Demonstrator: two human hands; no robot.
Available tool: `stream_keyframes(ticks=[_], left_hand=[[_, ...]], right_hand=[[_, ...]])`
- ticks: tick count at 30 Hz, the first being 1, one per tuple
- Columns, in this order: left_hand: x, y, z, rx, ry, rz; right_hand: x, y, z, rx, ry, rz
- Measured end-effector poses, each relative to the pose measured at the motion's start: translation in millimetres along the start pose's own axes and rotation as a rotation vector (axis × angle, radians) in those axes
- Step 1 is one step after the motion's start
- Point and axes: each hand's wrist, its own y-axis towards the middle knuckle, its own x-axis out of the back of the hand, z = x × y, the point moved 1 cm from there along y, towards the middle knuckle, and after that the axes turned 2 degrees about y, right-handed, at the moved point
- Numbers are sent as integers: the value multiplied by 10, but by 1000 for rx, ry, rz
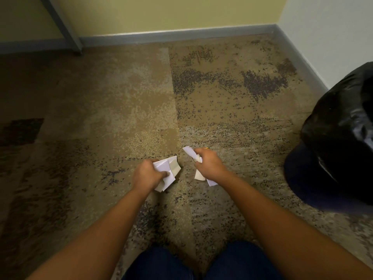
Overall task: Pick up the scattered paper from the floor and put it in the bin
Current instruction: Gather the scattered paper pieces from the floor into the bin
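Observation:
Both of my arms reach forward over the speckled carpet. My left hand grips a bunch of crumpled white paper, its thumb pressed on the sheets. My right hand grips another bunch of white paper, with folded ends sticking out above and below the fist. The two hands are a short gap apart, near the middle of the view. The bin, dark blue with a shiny black bag liner, stands at the right edge, to the right of my right hand.
A grey skirting board runs along the yellow back wall and the white right wall. A grey metal leg slants down at the back left. My knees in blue trousers show at the bottom edge.

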Motion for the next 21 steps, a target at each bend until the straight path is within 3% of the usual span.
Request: stream_keyframes(ticks=[6, 11, 16, 21], left_hand=[[316, -304, -499, -97, -131, -66], [503, -711, -1241, -210, -282, -107], [453, -1251, -2069, -370, -446, -58], [168, -1710, -2637, -426, -629, 39]], right_hand=[[601, -414, 190, 62, 98, -202], [1413, -930, 335, 113, 121, -481], [2245, -1547, 294, 166, 147, -812], [2753, -2032, -230, 58, 225, -1042]])
